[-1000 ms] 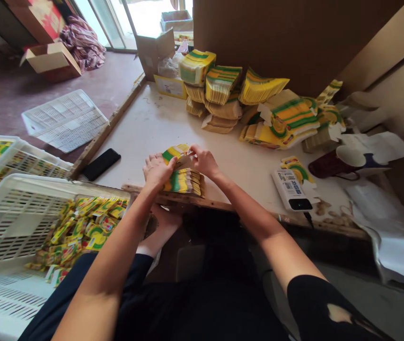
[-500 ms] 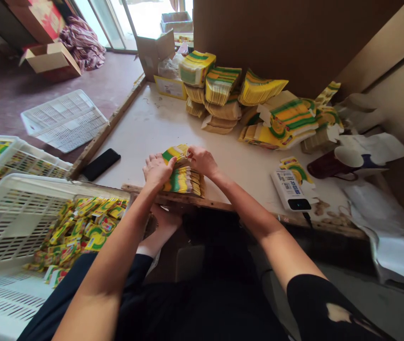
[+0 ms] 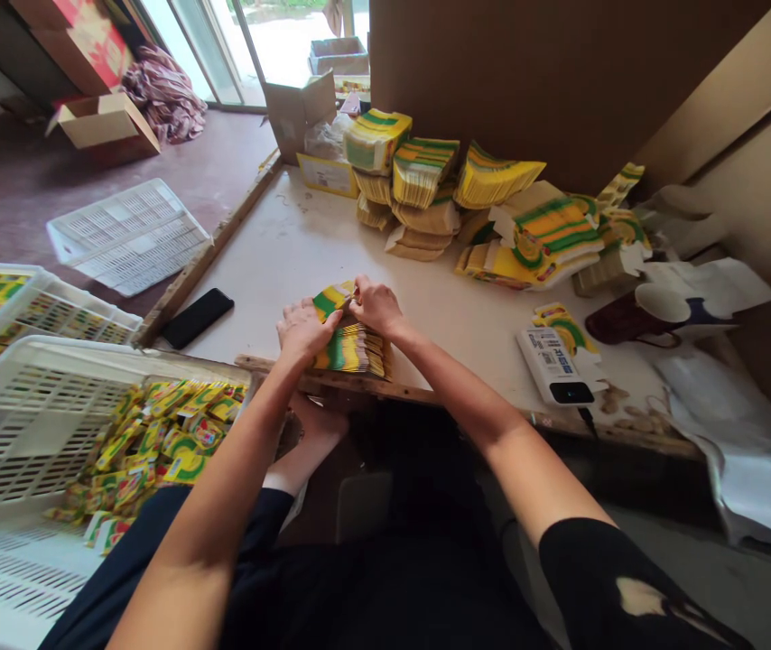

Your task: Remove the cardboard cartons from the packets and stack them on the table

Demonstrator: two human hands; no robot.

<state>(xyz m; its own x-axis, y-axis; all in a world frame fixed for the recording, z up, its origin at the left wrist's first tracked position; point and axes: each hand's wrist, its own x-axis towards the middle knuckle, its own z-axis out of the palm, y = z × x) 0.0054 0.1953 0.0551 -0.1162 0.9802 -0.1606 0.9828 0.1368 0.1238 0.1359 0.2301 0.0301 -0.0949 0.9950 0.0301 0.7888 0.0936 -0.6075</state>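
A row of flattened yellow-and-green paper cartons [image 3: 357,350] stands tightly packed at the table's front edge. Just behind that row, a single small carton [image 3: 331,301] is between my two hands. My left hand [image 3: 304,327] grips its left side, thumb across the front. My right hand [image 3: 377,305] is closed, pinching the carton's right end with thumb and fingertips. The fingers partly cover the carton, so how far it is folded cannot be seen.
Bundles of flat cartons [image 3: 426,171] are piled at the table's back. A black phone [image 3: 197,318] lies left, a white power bank [image 3: 553,366] and a dark mug [image 3: 629,316] right. A white crate [image 3: 26,433] holding many small cartons stands at the left.
My right hand has shifted slightly left and curled more tightly at the carton's end. My left hand stays on the carton. The camera view has tilted slightly.
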